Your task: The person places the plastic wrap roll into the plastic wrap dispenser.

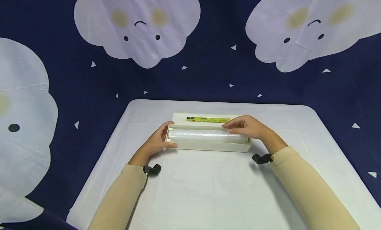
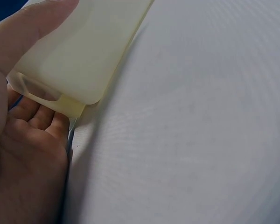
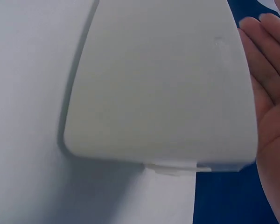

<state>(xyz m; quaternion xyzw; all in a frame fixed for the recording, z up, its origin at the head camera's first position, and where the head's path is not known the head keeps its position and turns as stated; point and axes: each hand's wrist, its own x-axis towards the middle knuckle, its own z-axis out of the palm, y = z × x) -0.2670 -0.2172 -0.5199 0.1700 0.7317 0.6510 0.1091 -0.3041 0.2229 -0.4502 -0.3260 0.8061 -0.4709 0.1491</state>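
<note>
A cream-white cling film dispenser (image 1: 208, 146) sits on the table with its lid (image 1: 180, 117) raised at the back; the lid carries a yellow-green label (image 1: 208, 119). Inside lies a clear, shiny roll of cling film (image 1: 199, 134). My left hand (image 1: 156, 140) grips the dispenser's left end, thumb across the front wall and fingers behind. In the left wrist view, the fingers (image 2: 39, 116) bend around that end. My right hand (image 1: 248, 126) is over the roll's right part, fingertips at the film; whether they pinch any of it cannot be told. The right wrist view shows its fingers (image 3: 266, 60) fairly straight.
The dispenser stands toward the far side of a white-covered table (image 1: 220, 190). Behind the table hangs a dark blue cloth (image 1: 214, 81) printed with clouds and small triangles. A black wrist device (image 1: 152, 170) is on the left wrist, another black device (image 1: 262, 159) on the right.
</note>
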